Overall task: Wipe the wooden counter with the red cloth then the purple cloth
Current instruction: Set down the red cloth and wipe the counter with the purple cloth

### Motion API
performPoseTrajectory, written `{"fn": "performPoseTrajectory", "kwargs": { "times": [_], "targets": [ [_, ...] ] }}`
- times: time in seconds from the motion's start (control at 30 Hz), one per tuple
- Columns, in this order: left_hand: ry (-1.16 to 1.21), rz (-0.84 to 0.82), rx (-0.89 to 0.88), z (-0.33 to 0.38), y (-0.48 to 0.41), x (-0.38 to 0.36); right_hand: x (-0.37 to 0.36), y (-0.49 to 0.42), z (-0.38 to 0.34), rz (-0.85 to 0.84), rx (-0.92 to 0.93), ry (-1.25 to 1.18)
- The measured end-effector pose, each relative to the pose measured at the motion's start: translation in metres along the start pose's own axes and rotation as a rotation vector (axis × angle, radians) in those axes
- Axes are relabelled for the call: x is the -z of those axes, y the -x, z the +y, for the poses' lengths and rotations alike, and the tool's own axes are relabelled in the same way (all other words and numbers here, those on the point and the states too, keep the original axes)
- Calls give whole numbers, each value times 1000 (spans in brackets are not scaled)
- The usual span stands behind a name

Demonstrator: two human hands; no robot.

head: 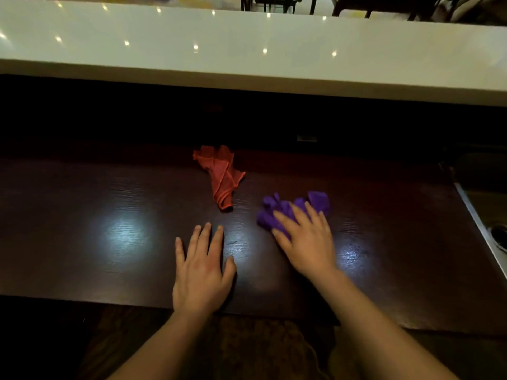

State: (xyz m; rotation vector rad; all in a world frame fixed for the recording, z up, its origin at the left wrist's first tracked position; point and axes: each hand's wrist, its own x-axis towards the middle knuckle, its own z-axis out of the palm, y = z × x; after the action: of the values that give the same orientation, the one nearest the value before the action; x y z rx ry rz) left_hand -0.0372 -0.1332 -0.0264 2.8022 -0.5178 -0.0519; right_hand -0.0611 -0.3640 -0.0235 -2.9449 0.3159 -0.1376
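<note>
The dark wooden counter [109,204] runs across the middle of the view. A crumpled red cloth [220,174] lies loose on it, just beyond my hands and touched by neither. To its right a bunched purple cloth [315,201] sits under my right hand [304,239], whose spread fingers press down on the cloth's near part. My left hand [201,270] rests flat on the bare wood, fingers apart, holding nothing, a little short of the red cloth's lower tip.
A raised white ledge [247,50] runs along the back, with a dark recess beneath it. At the right end a metal-edged sink area [488,223] borders the counter. Chair legs [269,4] show beyond the ledge. The counter's near edge is close to my wrists.
</note>
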Motion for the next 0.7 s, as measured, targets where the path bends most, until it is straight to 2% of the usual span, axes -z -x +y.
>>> {"fn": "performPoseTrajectory", "kwargs": {
  "times": [0.07,0.2,0.3,0.4,0.5,0.57,0.63,0.7],
  "targets": [
    [99,50,-12,-1,2,2,-5,-28,-33,-34,-64,-19],
    [285,125,-16,-6,7,7,-25,11,-106,-67,265,-55],
    [293,128,-14,-10,6,7,-24,49,-91,-69,372,-140],
    [269,119,-27,-10,5,5,-14,60,-31,-42,299,-74],
    [194,84,-34,-6,3,6,3,36,25,16,23,-40],
    [146,57,-32,-3,2,7,7,26,25,10,-162,-76],
    [110,42,-37,-1,3,8,2,45,8,34,-134,-70],
    [75,23,-53,0,2,8,-4,90,6,25,45,-48]
  ]
}}
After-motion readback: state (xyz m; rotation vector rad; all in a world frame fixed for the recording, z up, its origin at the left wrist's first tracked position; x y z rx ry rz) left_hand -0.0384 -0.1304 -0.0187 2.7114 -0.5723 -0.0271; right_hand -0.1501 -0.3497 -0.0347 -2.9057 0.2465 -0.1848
